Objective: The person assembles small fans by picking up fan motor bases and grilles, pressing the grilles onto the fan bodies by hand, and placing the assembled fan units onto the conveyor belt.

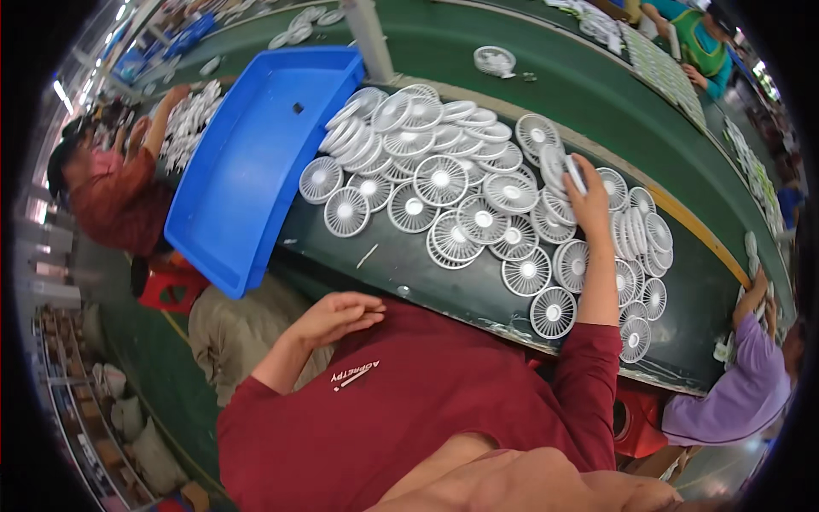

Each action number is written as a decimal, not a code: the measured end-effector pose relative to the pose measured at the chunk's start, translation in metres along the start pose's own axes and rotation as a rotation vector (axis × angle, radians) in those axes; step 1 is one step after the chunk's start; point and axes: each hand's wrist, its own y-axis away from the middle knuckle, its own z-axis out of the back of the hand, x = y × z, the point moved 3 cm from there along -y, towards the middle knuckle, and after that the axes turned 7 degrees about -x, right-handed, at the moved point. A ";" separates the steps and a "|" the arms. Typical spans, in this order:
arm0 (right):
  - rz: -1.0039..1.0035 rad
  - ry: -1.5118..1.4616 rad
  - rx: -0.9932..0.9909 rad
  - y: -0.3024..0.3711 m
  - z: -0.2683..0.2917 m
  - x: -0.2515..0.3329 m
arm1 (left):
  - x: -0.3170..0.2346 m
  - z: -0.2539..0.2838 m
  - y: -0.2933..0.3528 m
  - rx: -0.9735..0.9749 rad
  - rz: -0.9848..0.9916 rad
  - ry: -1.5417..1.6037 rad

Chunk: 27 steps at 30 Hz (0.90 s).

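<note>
Many white round fan grilles [443,179] with radial slats and solid centres lie in overlapping heaps on the dark green table. My right hand [587,198] reaches over the right part of the heap. Its fingers are closed on a white fan grille [576,174] that is tilted up on edge, with more grilles close around it. My left hand [345,314] hangs in front of my body, near the table's front edge. Its fingers are stretched out and hold nothing. Another group of grilles [636,230] sits to the right of my right forearm.
At the left, a large blue tray [247,162] contains a small dark piece [298,107]. Behind the grilles runs a green conveyor belt [444,38], carrying a white round part [494,61]. A metal post [368,43] stands beside the tray. Co-workers sit left and right, another across.
</note>
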 end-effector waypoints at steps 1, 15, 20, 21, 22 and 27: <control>-0.030 -0.011 0.003 0.001 0.002 0.001 | -0.012 -0.010 -0.002 0.034 0.030 -0.050; -0.014 0.034 0.003 0.004 0.006 0.010 | -0.104 -0.119 -0.075 0.228 -0.469 -0.112; -0.014 0.020 0.009 0.003 0.006 0.013 | -0.112 -0.183 -0.064 0.593 -0.613 -0.084; -0.007 0.026 0.006 0.003 0.007 0.008 | -0.115 -0.200 -0.054 0.724 -0.547 -0.064; -0.015 0.023 0.011 0.002 0.006 0.009 | -0.120 -0.217 -0.040 0.847 -0.484 -0.042; -0.009 0.033 0.015 0.003 0.009 0.016 | -0.123 -0.265 -0.012 1.242 -0.302 0.194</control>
